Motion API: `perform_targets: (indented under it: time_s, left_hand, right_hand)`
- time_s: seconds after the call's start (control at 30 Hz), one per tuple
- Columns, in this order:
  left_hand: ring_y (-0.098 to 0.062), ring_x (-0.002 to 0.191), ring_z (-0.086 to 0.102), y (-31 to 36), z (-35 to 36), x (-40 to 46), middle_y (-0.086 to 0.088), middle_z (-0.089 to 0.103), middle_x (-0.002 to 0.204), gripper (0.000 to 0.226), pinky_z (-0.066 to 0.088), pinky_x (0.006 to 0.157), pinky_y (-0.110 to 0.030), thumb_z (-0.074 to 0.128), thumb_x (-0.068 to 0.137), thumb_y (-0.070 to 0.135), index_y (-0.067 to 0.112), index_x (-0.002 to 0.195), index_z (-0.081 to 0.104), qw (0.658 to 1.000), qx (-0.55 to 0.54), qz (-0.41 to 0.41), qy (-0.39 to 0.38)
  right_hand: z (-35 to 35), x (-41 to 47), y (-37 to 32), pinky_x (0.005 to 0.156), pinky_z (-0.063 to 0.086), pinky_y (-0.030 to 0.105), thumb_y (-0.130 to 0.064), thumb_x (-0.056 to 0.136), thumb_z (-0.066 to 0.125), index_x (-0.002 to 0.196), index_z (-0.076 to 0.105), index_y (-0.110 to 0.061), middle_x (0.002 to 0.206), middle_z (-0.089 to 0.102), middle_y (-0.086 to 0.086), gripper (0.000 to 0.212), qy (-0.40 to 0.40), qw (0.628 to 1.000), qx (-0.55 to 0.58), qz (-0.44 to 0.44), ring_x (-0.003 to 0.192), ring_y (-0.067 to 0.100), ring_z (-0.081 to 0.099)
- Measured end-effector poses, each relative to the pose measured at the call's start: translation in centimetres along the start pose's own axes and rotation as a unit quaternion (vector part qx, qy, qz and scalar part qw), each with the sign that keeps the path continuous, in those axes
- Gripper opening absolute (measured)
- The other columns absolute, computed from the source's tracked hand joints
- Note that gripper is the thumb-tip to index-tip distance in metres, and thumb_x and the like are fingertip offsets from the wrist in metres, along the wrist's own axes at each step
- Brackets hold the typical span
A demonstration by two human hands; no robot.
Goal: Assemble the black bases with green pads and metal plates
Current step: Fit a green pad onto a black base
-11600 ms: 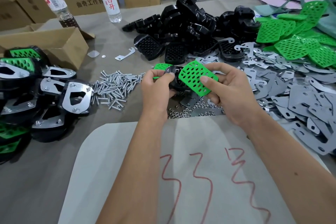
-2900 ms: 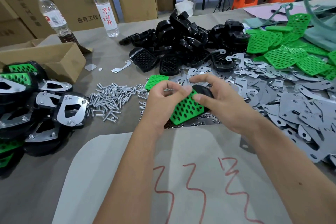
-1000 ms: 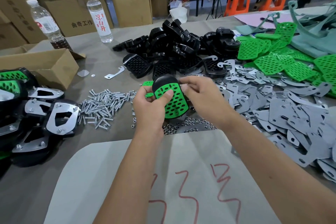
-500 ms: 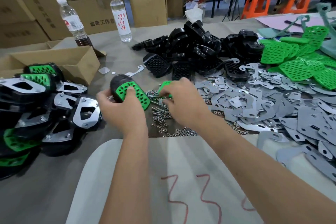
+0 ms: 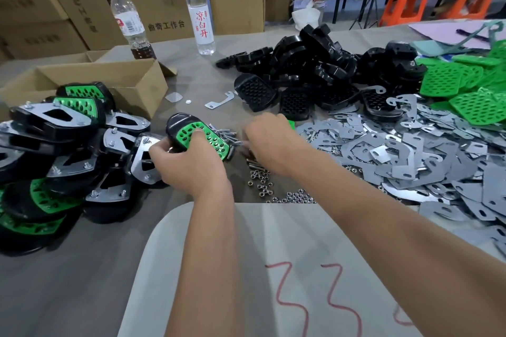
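While thumb-pinned, black base [image 5: 189, 135] sits in left hand [image 5: 186, 164].

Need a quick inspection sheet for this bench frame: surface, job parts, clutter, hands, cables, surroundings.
Surface: grey table, white sheet with red marks.
Job's things: black bases pile; green pads; metal plates; screws; nuts; finished units at left.
Clutter: two bottles, open carton.
Hands: left hand holds a base with green pad; right hand over the screws, blurred.
Cables: nothing seen.
Surroundings: stacked boxes, orange stools.
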State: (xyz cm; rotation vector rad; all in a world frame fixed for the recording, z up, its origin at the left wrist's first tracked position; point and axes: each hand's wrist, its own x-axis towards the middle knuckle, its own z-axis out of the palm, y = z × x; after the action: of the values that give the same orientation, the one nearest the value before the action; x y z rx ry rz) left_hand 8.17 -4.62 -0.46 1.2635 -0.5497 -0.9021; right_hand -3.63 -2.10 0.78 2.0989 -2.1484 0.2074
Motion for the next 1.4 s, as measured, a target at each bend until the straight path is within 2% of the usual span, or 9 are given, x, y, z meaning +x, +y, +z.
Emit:
perform_targets:
  time_s: [0.13, 0.3, 0.4, 0.5, 0.6, 0.73, 0.87, 1.17, 1.4]
  left_hand:
    - [-0.023, 0.089, 0.073, 0.1, 0.0, -0.2, -0.003, 0.070, 0.106, 0.034, 0.063, 0.082, -0.046, 0.079, 0.078, 0.012, 0.030, 0.086, 0.052, 1.000, -0.001, -0.008, -0.011]
    - [-0.012, 0.082, 0.070, 0.1, 0.3, -0.9, 0.006, 0.068, 0.097, 0.032, 0.060, 0.069, -0.029, 0.080, 0.080, 0.013, 0.029, 0.086, 0.052, 0.998, -0.005, -0.021, -0.054]
    - [-0.009, 0.068, 0.063, 0.0, 0.6, -1.5, 0.004, 0.064, 0.088, 0.028, 0.048, 0.048, -0.016, 0.080, 0.082, 0.010, 0.020, 0.093, 0.056, 0.988, 0.017, -0.053, -0.146]
    - [-0.010, 0.059, 0.067, -0.2, 1.3, -3.4, -0.003, 0.069, 0.087, 0.029, 0.050, 0.045, -0.020, 0.080, 0.081, 0.004, 0.010, 0.104, 0.063, 0.953, 0.052, -0.086, -0.286]
    - [-0.021, 0.074, 0.074, -1.0, 1.6, -5.7, -0.003, 0.075, 0.086, 0.026, 0.062, 0.059, -0.038, 0.082, 0.079, 0.006, 0.016, 0.097, 0.066, 0.918, 0.117, -0.018, -0.378]
    - [-0.035, 0.082, 0.075, -1.4, 1.7, -7.4, -0.009, 0.076, 0.084, 0.028, 0.063, 0.068, -0.057, 0.080, 0.071, 0.016, 0.020, 0.095, 0.066, 0.890, 0.135, 0.057, -0.431]
    - [-0.029, 0.077, 0.074, -1.7, 1.6, -7.7, -0.004, 0.076, 0.080, 0.028, 0.063, 0.068, -0.056, 0.081, 0.072, 0.020, 0.025, 0.094, 0.065, 0.875, 0.153, 0.102, -0.448]
    - [-0.010, 0.075, 0.069, -2.1, 1.6, -8.2, 0.009, 0.072, 0.080, 0.033, 0.054, 0.067, -0.028, 0.086, 0.077, 0.015, 0.028, 0.095, 0.061, 0.842, 0.193, 0.237, -0.445]
    - [-0.015, 0.079, 0.067, -2.2, 1.7, -8.5, 0.011, 0.069, 0.082, 0.035, 0.055, 0.072, -0.038, 0.084, 0.076, 0.023, 0.031, 0.101, 0.062, 0.807, 0.184, 0.319, -0.462]
  right_hand:
    - [-0.8, -2.2, 2.1, 0.077, 0.052, 0.036, -0.021, 0.104, 0.059, 0.095, 0.067, -0.012, 0.090, 0.072, 0.007, 0.015, 0.048, 0.954, 0.280, 0.095, 0.084, 0.024, 0.066]
    - [-1.3, -5.8, 3.7, 0.053, 0.041, 0.013, -0.013, 0.100, 0.064, 0.084, 0.070, -0.015, 0.066, 0.073, 0.000, 0.018, 0.028, 0.914, 0.387, 0.115, 0.049, -0.002, 0.055]
    - [-1.2, -8.0, 4.7, 0.052, 0.040, 0.023, -0.013, 0.098, 0.066, 0.085, 0.075, -0.018, 0.064, 0.071, -0.002, 0.017, 0.085, 0.849, 0.499, 0.152, 0.051, 0.007, 0.051]
    - [-1.0, -10.0, 6.0, 0.053, 0.043, 0.018, -0.012, 0.096, 0.071, 0.086, 0.078, -0.019, 0.061, 0.066, -0.003, 0.014, 0.179, 0.804, 0.539, 0.175, 0.055, 0.005, 0.054]
    - [-0.3, -11.2, 6.9, 0.054, 0.048, 0.031, -0.023, 0.098, 0.069, 0.080, 0.075, -0.020, 0.065, 0.067, 0.004, 0.020, 0.238, 0.842, 0.443, 0.197, 0.053, 0.015, 0.055]
    - [0.5, -11.7, 7.1, 0.051, 0.034, 0.017, -0.026, 0.101, 0.066, 0.079, 0.072, -0.014, 0.063, 0.064, 0.000, 0.026, 0.264, 0.847, 0.418, 0.194, 0.049, 0.006, 0.046]
    - [0.5, -11.7, 7.1, 0.052, 0.032, 0.012, -0.021, 0.101, 0.067, 0.079, 0.071, -0.015, 0.062, 0.062, -0.003, 0.023, 0.284, 0.845, 0.418, 0.175, 0.052, 0.005, 0.047]
    - [0.2, -11.2, 6.3, 0.060, 0.023, 0.030, -0.010, 0.100, 0.064, 0.069, 0.056, -0.013, 0.056, 0.038, -0.016, 0.032, 0.271, 0.910, 0.263, 0.170, 0.057, 0.012, 0.038]
    - [0.3, -11.6, 6.7, 0.060, 0.040, 0.044, -0.014, 0.103, 0.060, 0.071, 0.059, 0.004, 0.059, 0.054, 0.017, 0.037, 0.264, 0.873, 0.349, 0.216, 0.060, 0.035, 0.048]
